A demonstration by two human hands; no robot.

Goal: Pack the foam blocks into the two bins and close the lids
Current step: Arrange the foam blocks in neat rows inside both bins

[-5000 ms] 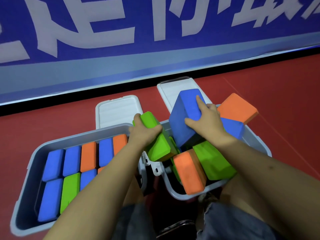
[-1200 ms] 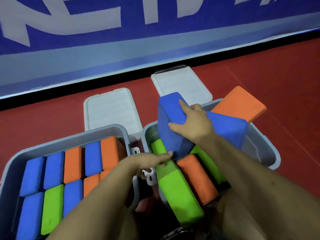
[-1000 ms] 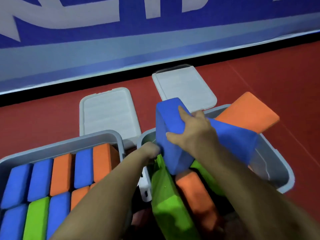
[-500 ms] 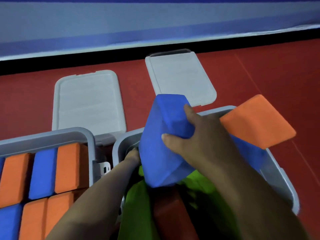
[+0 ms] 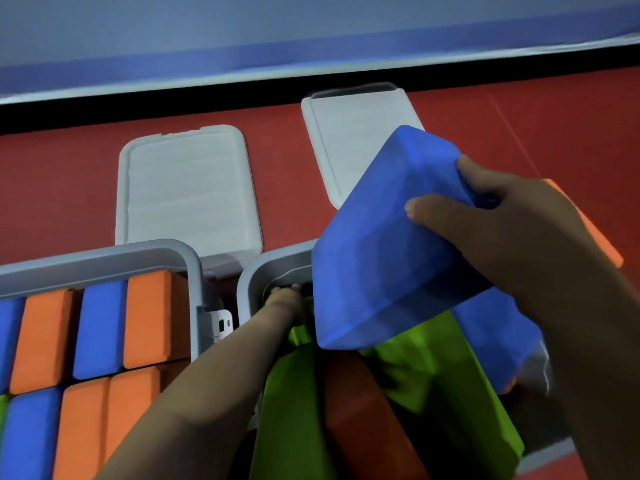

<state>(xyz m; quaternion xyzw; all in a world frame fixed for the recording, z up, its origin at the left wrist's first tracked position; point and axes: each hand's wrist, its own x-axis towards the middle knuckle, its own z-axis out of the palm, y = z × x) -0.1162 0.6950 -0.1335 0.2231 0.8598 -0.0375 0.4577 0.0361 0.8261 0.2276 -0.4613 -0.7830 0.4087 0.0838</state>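
My right hand (image 5: 512,233) grips a large blue foam block (image 5: 384,251) and holds it tilted above the right bin (image 5: 263,275). In that bin lie green blocks (image 5: 443,368), an orange-red block (image 5: 360,410) and another blue block (image 5: 495,344). An orange block (image 5: 599,237) peeks out behind my right hand. My left hand (image 5: 282,297) reaches into the right bin's far left corner, its fingers hidden behind the blue block. The left bin (image 5: 104,258) holds tidy rows of blue and orange blocks (image 5: 145,320).
Two white lids lie flat on the red floor beyond the bins, one (image 5: 187,188) behind the left bin and one (image 5: 353,133) behind the right. A blue and grey wall banner (image 5: 311,36) runs along the back. A latch (image 5: 218,323) sits between the bins.
The view has dipped and closed in on the bins. My right hand has lifted the blue block higher and to the right. My left hand has pushed deeper into the right bin's corner.
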